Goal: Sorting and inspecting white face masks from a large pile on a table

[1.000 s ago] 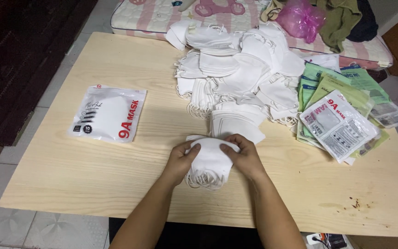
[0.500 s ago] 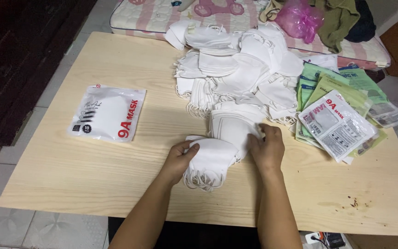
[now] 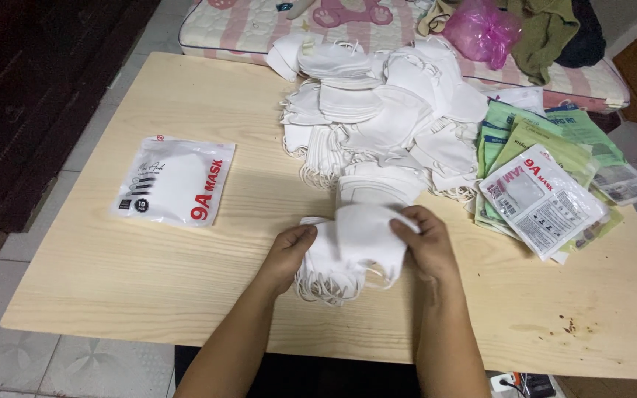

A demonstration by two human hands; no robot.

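A small stack of white folded masks with dangling ear loops sits at the near middle of the pale wooden table. The left hand grips its left edge; the right hand pinches the top mask. Grey tiled floor surrounds the table.

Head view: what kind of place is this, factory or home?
Likely a home used for packing work: a low wooden table on tiled floor, a patterned mattress with clothes behind it, and loose white masks beside sealed packets.
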